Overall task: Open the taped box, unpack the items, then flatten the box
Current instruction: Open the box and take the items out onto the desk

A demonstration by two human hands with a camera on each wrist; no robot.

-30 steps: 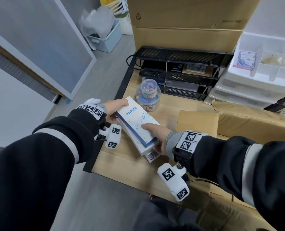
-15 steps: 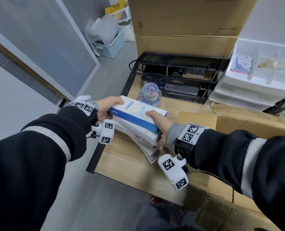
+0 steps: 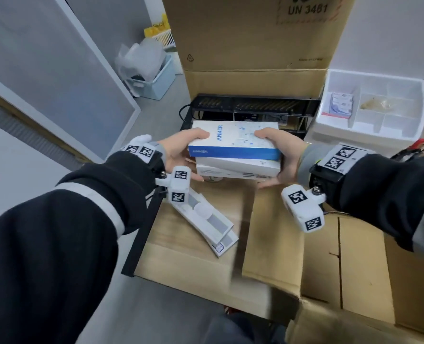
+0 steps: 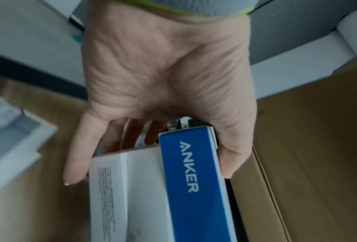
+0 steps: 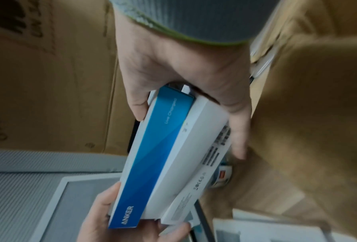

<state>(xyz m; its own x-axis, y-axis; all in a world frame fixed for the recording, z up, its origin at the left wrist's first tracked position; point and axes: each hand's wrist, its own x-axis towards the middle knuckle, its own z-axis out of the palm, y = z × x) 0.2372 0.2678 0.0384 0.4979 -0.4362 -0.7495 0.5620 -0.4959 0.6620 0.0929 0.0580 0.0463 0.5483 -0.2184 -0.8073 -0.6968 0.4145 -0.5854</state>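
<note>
A blue-and-white Anker box tops a small stack of white boxes held level above the wooden table. My left hand grips the stack's left end, thumb on top, fingers underneath. My right hand grips the right end the same way. The left wrist view shows the left hand clamped on the Anker box. The right wrist view shows the right hand on the Anker box. Two flat white boxes lie on the table below. The opened cardboard box sits at right.
A black wire rack stands just behind the stack, with a tall cardboard box behind it. A white compartment tray is at back right, a red-handled tool beside it. A blue bin stands on the floor.
Both hands have lifted the stack off the two flat white boxes, turned it level and carried it up towards the rack. The head view has tilted.
</note>
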